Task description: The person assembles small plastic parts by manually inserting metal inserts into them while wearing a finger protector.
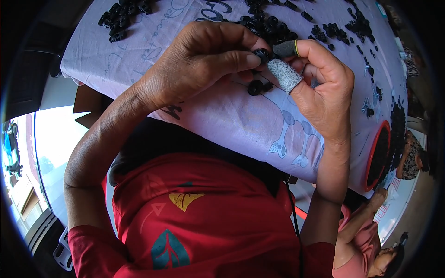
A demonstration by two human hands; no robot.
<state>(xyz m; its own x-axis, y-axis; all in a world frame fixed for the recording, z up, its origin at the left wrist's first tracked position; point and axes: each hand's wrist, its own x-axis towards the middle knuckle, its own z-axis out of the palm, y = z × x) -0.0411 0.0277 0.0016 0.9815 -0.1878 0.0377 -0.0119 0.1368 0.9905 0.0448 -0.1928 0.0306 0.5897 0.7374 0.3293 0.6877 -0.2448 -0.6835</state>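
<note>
My left hand (pixel 199 62) pinches a small round black plastic part (pixel 262 55) between thumb and fingers, above the near part of the table. From the other side, my right hand (pixel 327 83) closes on the same part with thumb and index finger. A light grey finger sleeve (pixel 285 75) covers that thumb, and a dark grey finger sleeve (pixel 284 49) the index finger. The fingers hide much of the part. Just below them on the cloth lie a black ring-shaped piece (pixel 255 87) and a smaller black bit (pixel 267 86). Behind my hands is a pile of black parts (pixel 271 28).
A pale printed cloth (pixel 222 123) covers the table. Another cluster of black parts (pixel 121 18) lies far left, with more scattered pieces (pixel 336 31) far right. A red-rimmed basin (pixel 369 167) of dark bits stands at right. Other people sit along the right side, one in pink (pixel 361 243).
</note>
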